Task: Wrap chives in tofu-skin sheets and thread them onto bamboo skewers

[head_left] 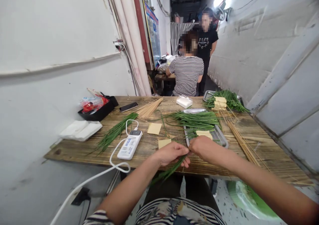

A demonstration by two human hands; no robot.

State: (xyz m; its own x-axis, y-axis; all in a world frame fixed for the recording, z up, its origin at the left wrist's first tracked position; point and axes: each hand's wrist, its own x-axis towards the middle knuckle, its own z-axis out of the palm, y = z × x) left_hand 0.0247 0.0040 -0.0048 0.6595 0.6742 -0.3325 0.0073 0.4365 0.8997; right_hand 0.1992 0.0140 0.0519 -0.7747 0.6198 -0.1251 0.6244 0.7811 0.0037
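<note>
My left hand (pixel 172 153) is closed on a small bunch of garlic chives (pixel 171 172), whose leaves hang down past the table's front edge. Right beside its fingertips, my right hand (pixel 201 146) is closed at the bunch's upper end; what lies inside its fingers is hidden. Just behind the hands, a metal tray (pixel 222 137) bears a pile of chives (pixel 194 119) and some pale yellow rolls (pixel 204 134). One square yellow sheet (pixel 154 128) lies flat to the left, and another yellow sheet (pixel 164 143) is partly behind my left hand.
Bamboo skewers (pixel 150 108) fan out at the back; more skewers (pixel 243 142) lie right. A white power bank (pixel 130 145) with a cable, more chives (pixel 116 132), a phone (pixel 128 107) and a black box (pixel 98 108) are left. Two people are beyond the table (pixel 276 155).
</note>
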